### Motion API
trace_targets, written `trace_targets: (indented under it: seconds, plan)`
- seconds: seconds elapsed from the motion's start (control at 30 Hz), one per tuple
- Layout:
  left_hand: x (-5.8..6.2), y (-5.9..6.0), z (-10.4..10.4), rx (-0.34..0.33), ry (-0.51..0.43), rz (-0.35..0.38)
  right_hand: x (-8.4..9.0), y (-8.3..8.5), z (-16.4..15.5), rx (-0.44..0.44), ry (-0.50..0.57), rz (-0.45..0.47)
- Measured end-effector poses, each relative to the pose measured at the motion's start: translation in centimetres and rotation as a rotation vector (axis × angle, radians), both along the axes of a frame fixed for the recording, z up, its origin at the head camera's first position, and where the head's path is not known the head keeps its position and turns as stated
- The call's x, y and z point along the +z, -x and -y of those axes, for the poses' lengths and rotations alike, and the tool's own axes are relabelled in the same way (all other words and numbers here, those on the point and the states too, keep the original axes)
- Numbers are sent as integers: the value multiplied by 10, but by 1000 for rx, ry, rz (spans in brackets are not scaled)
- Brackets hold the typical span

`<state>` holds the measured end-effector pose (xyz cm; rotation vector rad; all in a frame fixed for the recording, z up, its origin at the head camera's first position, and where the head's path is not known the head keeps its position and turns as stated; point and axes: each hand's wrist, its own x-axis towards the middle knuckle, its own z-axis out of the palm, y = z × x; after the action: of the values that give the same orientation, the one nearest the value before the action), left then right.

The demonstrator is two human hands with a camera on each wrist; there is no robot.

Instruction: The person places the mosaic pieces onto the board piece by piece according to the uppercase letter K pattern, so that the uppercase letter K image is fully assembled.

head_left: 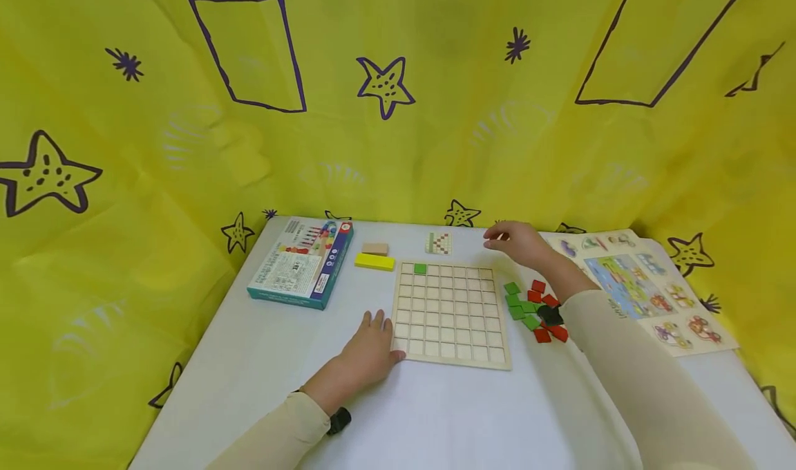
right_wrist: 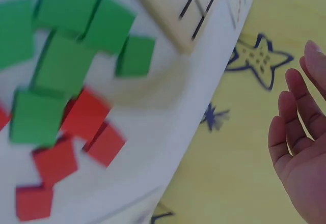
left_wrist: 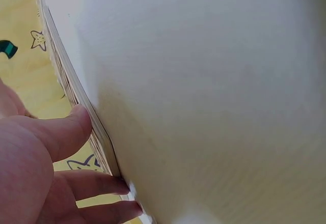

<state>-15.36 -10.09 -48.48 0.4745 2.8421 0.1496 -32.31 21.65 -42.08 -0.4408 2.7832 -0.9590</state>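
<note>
Landmark: wooden grid board (head_left: 451, 314), lying flat mid-desk (head_left: 435, 415).

- Left hand (head_left: 372, 351): at the board's near-left corner, fingers (left_wrist: 97, 183) straight and slightly spread, tips against the board's edge.
- Right hand (head_left: 519, 242): raised just beyond the board's far-right corner, fingers (right_wrist: 290, 132) relaxed, slightly apart, holding nothing.
- Loose tiles: green tiles (head_left: 521, 307) and red tiles (head_left: 547, 314) in 1 heap just right of the board, nearer than the right hand, beside its forearm; the right hand is the closer.
- 1 green tile (head_left: 420, 269) sits in the board's far row, 2nd cell from left.
- Pattern card (head_left: 438, 243): just beyond the board's far edge.
</note>
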Motion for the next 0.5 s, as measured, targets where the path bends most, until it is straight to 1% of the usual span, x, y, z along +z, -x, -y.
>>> trace_targets:
  seconds: [0.17,0.3,0.5]
  plan:
    - [0,3,0,1,-3,5,-3,-7,-32,-39,-33,12]
    - [1,4,-2,13,-16,14,-11,-15,-45,-56,-53,13]
    - [0,0,-2,35,-52,24,-29,-25,-52,-47,-20,108]
